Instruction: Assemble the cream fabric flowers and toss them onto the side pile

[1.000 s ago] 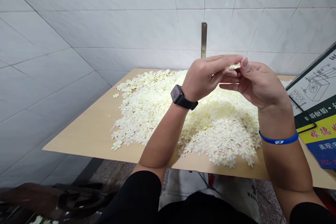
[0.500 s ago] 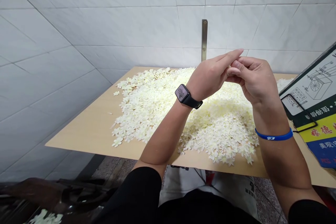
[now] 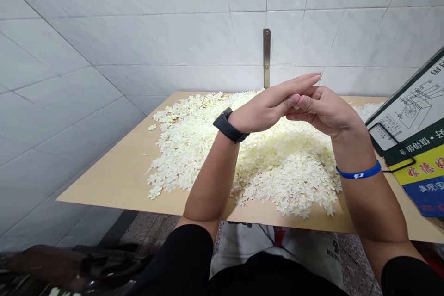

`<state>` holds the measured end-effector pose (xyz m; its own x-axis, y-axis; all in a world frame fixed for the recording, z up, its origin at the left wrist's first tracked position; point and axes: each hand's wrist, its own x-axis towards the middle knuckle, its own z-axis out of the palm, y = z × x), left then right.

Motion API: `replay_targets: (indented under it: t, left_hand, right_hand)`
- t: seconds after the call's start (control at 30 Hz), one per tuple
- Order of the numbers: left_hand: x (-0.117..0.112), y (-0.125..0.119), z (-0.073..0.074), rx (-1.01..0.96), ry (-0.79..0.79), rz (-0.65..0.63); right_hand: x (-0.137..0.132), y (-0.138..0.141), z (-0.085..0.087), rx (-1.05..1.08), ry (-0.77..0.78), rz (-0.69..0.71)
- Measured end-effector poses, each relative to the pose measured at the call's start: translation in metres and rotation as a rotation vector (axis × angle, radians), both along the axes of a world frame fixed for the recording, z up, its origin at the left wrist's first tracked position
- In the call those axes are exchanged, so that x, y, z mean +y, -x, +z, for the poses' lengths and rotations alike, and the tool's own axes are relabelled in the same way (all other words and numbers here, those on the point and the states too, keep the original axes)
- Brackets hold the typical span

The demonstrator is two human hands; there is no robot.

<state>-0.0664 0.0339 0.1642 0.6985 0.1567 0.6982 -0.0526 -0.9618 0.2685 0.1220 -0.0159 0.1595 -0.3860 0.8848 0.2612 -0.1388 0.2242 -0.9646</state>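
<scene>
A broad heap of white artificial flower blossoms (image 3: 263, 162), pale yellow at their centres, covers much of the board. Above its far side my hands meet. My left hand (image 3: 268, 106), with a black watch at the wrist, stretches its fingers straight across the top of the right hand, its thumb tip touching the right thumb. My right hand (image 3: 329, 111), a blue band (image 3: 359, 174) on its forearm, is closed in a pinch, fingers curled under the left palm. A tiny pale spot shows at the thumb tips; what it is, I cannot make out.
The tan board (image 3: 111, 175) stands against a tiled wall (image 3: 156, 41) with a metal bracket (image 3: 266, 58). At right leans a printed carton (image 3: 412, 115) with a black wire frame (image 3: 395, 138) before it. A dark brown object (image 3: 52, 263) stands below at left.
My hands have shifted slightly left and down in view. The left wrist has turned, so the watch face no longer shows. The thumbs now press tip to tip below the left fingers.
</scene>
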Motion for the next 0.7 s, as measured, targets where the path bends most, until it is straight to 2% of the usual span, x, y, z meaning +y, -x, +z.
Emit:
replay_targets:
  t: [0.17,0.33,0.47,0.6,0.7]
  left_hand:
    - [-0.01,0.0,0.008,-0.05,0.092,-0.109]
    - [-0.023,-0.004,0.008,-0.115,0.236,0.027]
    - [-0.032,0.001,0.012,-0.157,0.285,-0.019]
    - [-0.039,0.006,0.018,-0.039,0.195,0.059]
    - [-0.04,0.008,0.02,-0.068,-0.014,0.265]
  right_hand:
    - [-0.012,-0.001,0.006,-0.068,-0.172,0.011]
    - [-0.024,0.004,0.012,-0.106,-0.26,0.001]
    - [-0.03,0.014,0.013,-0.074,-0.279,-0.034]
    - [-0.03,0.016,0.012,-0.047,-0.289,-0.07]
    - [-0.029,0.012,0.011,-0.061,-0.288,-0.033]
